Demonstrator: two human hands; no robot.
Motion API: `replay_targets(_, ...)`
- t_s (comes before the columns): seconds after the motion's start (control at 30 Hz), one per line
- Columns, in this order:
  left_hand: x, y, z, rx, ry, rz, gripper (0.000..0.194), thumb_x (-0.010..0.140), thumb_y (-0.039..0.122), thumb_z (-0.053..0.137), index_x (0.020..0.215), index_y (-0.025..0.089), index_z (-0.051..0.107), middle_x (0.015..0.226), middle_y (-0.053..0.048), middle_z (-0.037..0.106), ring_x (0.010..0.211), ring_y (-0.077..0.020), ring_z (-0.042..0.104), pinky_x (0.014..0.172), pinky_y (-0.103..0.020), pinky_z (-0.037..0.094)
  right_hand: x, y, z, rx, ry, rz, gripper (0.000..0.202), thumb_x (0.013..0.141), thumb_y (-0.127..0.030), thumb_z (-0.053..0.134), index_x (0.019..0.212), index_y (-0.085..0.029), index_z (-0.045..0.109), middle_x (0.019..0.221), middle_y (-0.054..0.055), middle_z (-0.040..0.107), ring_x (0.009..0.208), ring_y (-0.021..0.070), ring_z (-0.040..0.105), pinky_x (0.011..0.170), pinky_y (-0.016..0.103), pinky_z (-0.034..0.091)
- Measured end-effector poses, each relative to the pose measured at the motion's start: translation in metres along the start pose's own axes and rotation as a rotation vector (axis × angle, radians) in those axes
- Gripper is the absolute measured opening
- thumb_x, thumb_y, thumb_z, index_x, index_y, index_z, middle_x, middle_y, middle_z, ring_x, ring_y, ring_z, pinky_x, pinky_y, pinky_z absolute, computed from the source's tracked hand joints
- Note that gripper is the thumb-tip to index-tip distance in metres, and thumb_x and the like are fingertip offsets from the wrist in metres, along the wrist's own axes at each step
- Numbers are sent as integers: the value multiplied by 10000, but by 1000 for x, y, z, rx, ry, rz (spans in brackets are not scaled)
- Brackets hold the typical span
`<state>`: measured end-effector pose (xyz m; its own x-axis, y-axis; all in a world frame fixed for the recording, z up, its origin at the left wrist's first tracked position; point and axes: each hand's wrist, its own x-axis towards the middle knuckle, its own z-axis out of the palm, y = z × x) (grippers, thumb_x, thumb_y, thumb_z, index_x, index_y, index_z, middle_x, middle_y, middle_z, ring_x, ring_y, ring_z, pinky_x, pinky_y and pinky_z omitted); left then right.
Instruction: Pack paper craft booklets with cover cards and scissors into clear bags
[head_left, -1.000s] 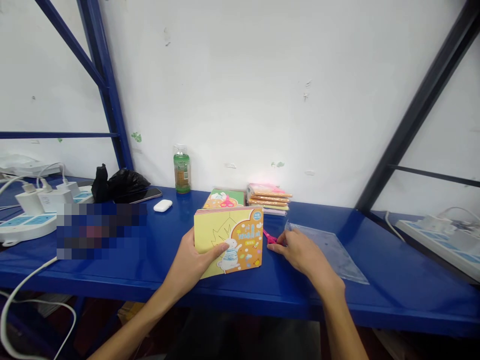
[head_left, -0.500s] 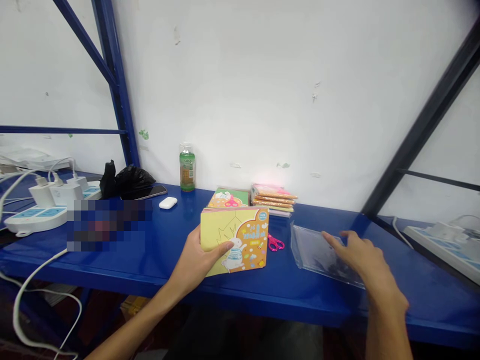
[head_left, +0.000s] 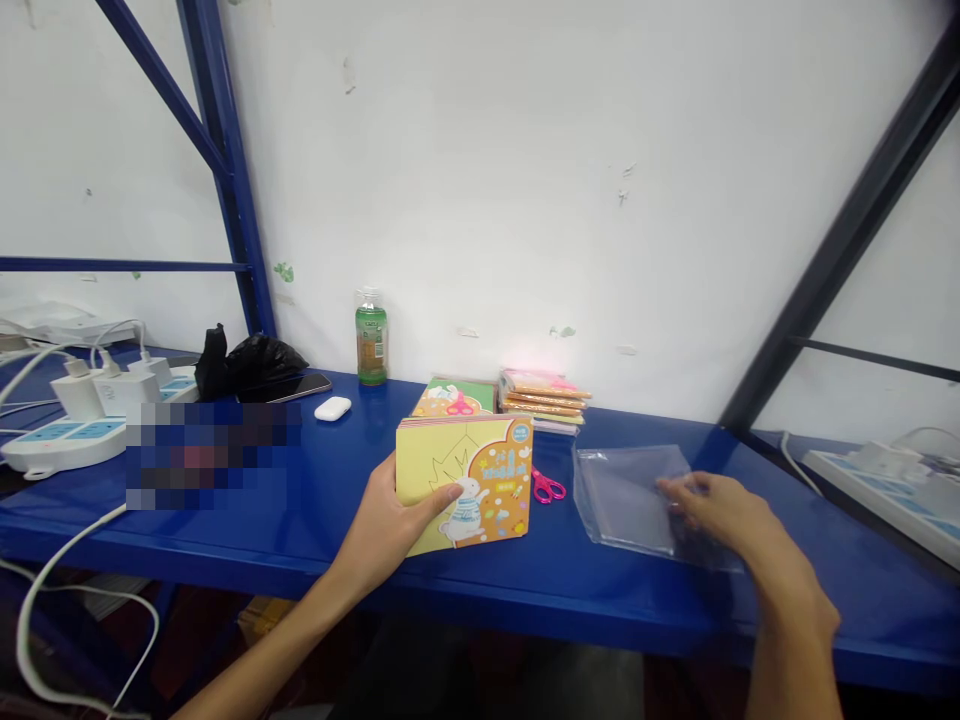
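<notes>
My left hand (head_left: 397,510) is closed around a stack of yellow and orange paper-craft sheets (head_left: 499,490) with a white rabbit on the front, thumb across the face. It holds them tilted up at the middle of the blue table. To the right, a clear plastic bag (head_left: 626,500) lies flat. Over the bag's right part, my right hand (head_left: 720,515) has its thumb and fingers drawn together, pinching the film. Pink scissors (head_left: 548,487) lie between the sheets and the bag, partly hidden by the sheets.
Behind the sheets are a green-covered pack (head_left: 476,397) and a pile of wrapped packs (head_left: 544,400). A green bottle (head_left: 371,340), white earbud case (head_left: 332,409), phone (head_left: 285,388) and black plastic bag (head_left: 262,355) stand further left. Power strips (head_left: 67,440) with cables flank the table.
My right hand has moved slightly right and down, its outstretched fingers now closed together on the plastic bag. The left hand and sheets stay nearly the same, with the view shifted slightly.
</notes>
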<state>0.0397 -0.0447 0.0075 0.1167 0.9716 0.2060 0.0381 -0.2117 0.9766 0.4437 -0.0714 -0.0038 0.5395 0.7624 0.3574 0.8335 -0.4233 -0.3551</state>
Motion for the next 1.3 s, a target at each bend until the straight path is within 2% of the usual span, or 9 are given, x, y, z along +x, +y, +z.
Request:
replay_targets(0.1,-1,0,0,-8,-18,1,506,756,389,810,1176,168,635,1188,-111,765,1030,-303,745,814,-372,640,-15,-25,-26,59,-9,4,329,894,-515,488,934,-263,696,709,83,766,650,305,725,613,390,490)
replay_targets(0.17,-2,1,1,-8,-16,2,504,756,388,810,1175,170,636,1183,-109,767,1024,-303,747,811,-374,640,-27,-45,-43,159,65,-8,305,913,-503,475,1008,-279,659,813,61,788,676,300,729,636,392,477)
replay_targets(0.27,-3,3,2,-15,10,-1,501,736,377,822,1153,161,649,1156,-117,776,1008,-314,751,803,-385,643,-42,-74,-59,279,137,-96,286,924,-490,494,1046,-289,657,808,35,783,638,272,719,653,375,473)
replay_targets(0.47,-5,7,6,-40,45,7,491,694,374,843,1104,162,675,1111,-115,792,984,-331,757,789,-401,647,-60,-118,-52,468,205,-281,299,961,-479,507,1108,-276,670,862,39,779,624,215,717,662,331,504)
replay_targets(0.67,-4,5,5,-25,32,10,494,693,383,844,1106,169,676,1119,-115,790,992,-333,755,794,-408,647,-83,-155,-44,510,230,-496,240,1000,-405,496,1164,-294,631,865,-6,754,654,176,701,664,293,503)
replay_targets(0.83,-3,4,2,-35,26,5,484,703,378,839,1108,168,678,1114,-119,791,983,-332,759,785,-407,647,-96,-155,-60,601,234,-498,232,977,-423,539,1135,-294,649,861,1,741,694,176,703,500,229,470)
replay_targets(1.03,-4,5,2,-46,4,5,479,730,367,825,1134,166,664,1137,-117,784,995,-320,756,785,-388,646,-92,-130,-79,670,191,-454,258,948,-489,570,1104,-307,667,840,-3,743,682,160,687,574,234,519)
replay_targets(1.17,-4,5,2,-54,38,0,476,716,360,834,1115,161,667,1119,-123,788,982,-332,759,777,-404,649,-87,-117,-82,663,149,-443,271,943,-507,570,1075,-296,678,824,9,732,669,169,671,581,249,528)
replay_targets(1.3,-1,2,0,-62,39,-6,505,709,380,843,1124,161,658,1125,-128,786,984,-337,759,781,-416,651,-83,-115,-81,699,72,-470,293,946,-508,562,1073,-268,675,852,34,730,658,176,653,554,257,525)
